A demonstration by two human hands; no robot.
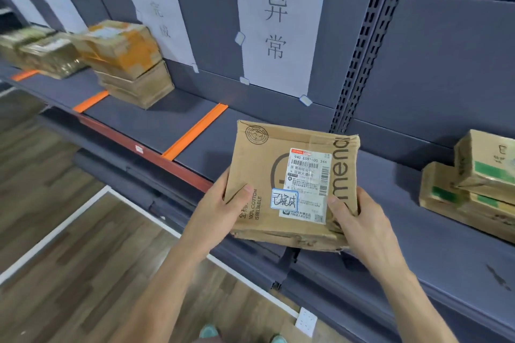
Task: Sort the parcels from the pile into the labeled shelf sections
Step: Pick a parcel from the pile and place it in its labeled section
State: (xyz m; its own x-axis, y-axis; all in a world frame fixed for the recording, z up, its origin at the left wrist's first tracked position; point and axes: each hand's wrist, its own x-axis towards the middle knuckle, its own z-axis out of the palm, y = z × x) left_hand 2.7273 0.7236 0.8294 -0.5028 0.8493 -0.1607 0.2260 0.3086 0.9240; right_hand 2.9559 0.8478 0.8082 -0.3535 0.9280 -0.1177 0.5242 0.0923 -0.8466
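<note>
Head view | parcel [292,184] held over the front edge of the shelf [156,125], right of the orange divider [195,131] | left hand [220,211] and right hand [359,220] pinch its near corners, thumbs on top, fingers hidden beneath | label face tilted up, probably so the handwritten sticker [284,198] can be read before choosing a section.

Only one view, from the person's head. The wide-angle camera looks forward and down, close to the shelf [133,122], which runs to the far left; floor [69,231] shows near left.
</note>
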